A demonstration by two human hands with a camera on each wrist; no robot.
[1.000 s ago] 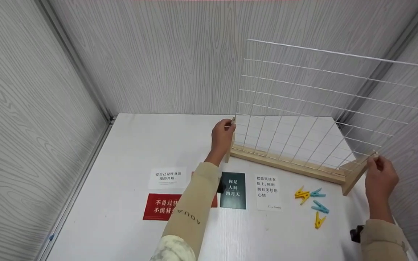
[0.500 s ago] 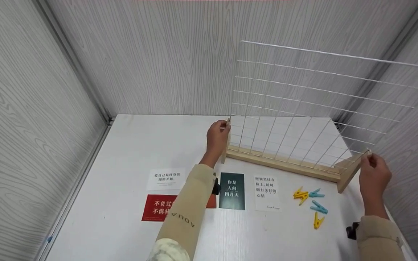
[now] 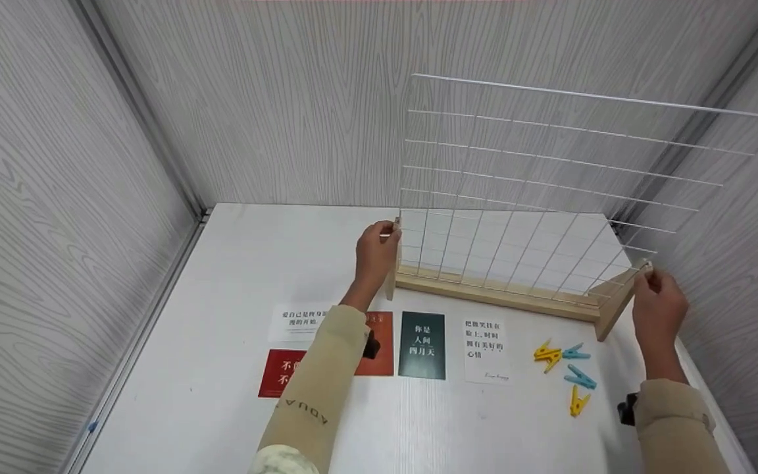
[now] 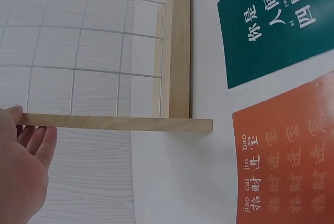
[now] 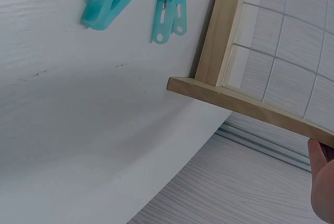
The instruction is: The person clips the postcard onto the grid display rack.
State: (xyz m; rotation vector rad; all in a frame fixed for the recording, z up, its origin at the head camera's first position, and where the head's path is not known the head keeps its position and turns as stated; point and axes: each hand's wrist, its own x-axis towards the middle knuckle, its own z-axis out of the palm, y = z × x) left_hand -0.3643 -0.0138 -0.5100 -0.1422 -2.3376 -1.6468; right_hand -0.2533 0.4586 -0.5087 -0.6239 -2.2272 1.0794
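Note:
A white wire grid rack with a wooden base bar stands at the back right of the table. My left hand pinches the top of its left wooden side piece. The right side piece is held near its upper end by my right hand. In the left wrist view the fingers curl against the wood from below. Only part of the right hand's fingers shows in the right wrist view.
Before the rack lie an orange card, a dark green card and white and red cards. Yellow clothespins and blue clothespins lie at the right. Walls stand behind and on both sides.
Both hands have moved the rack to the left across the table, keeping hold of its side pieces. More of the orange card shows now; the left sleeve covers more of the red card.

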